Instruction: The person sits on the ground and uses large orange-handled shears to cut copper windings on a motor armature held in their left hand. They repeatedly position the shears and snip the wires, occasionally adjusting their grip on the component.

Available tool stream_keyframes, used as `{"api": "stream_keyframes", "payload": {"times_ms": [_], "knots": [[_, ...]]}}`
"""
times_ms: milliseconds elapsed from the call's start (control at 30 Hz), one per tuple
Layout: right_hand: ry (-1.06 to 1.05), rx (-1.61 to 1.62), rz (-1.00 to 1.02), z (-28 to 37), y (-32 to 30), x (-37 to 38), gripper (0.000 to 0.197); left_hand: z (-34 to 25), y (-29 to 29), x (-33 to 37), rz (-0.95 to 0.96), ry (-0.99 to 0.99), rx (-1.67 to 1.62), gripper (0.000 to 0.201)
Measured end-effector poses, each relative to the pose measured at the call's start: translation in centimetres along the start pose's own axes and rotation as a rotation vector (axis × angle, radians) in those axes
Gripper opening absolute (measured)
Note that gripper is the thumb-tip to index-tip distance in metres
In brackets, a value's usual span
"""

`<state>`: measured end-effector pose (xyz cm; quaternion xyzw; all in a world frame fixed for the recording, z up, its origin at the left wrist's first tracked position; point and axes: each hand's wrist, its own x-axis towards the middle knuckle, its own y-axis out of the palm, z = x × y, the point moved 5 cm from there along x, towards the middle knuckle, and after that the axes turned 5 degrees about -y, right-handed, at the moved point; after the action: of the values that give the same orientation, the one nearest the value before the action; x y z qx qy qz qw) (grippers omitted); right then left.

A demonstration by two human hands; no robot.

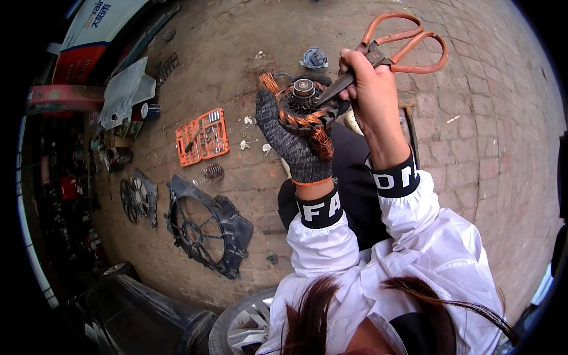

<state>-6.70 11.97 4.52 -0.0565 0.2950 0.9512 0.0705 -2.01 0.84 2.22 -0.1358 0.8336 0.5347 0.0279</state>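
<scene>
In a dark grey knit glove with an orange cuff, my left hand (277,131) is wrapped round a motor part with copper windings (300,120). A round metal bearing (303,88) sits on its top, and loose bundles of copper wire stick out at its upper left and lower right. My bare right hand (374,89) grips a pair of scissors (408,50) around the pivot, with the orange handles pointing up and to the right. The dark blades slant down to the left, their tip at the windings; whether it touches them I cannot tell.
An open orange tool case (202,137) lies on the brick floor to the left. Below it are a coil spring (213,172), a black fan shroud (207,228) and a smaller fan (139,196). A grey-blue part (314,58) lies beyond my hands. A car wheel (245,322) stands at lower left.
</scene>
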Motion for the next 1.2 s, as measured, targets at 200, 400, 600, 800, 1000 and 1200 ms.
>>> {"api": "stream_keyframes", "payload": {"times_ms": [200,400,600,800,1000,1200], "knots": [[-0.019,0.018,-0.035,-1.0,-0.3,0.4,0.017,-0.1,-0.2,-0.3,-0.101,-0.033,0.026,0.049],[-0.052,0.024,-0.075,-0.5,-0.2,-0.2,0.014,0.0,-0.6,-0.7,-0.202,0.051,-0.024,0.044],[-0.080,0.076,-0.100,-0.5,-0.6,-0.2,0.012,0.0,-0.7,-0.9,-0.261,0.110,-0.004,0.043],[-0.097,0.281,-0.085,0.0,-1.8,0.1,0.015,0.3,-1.4,0.1,0.045,-0.083,-0.113,0.047],[-0.121,0.031,-0.092,1.2,-8.0,2.7,0.022,0.4,-1.9,-0.3,0.080,-0.122,-0.179,0.048],[0.016,-0.864,-0.129,-5.4,-22.2,6.0,0.032,1.6,-2.4,-0.6,0.092,-0.190,-0.239,0.048]]}}
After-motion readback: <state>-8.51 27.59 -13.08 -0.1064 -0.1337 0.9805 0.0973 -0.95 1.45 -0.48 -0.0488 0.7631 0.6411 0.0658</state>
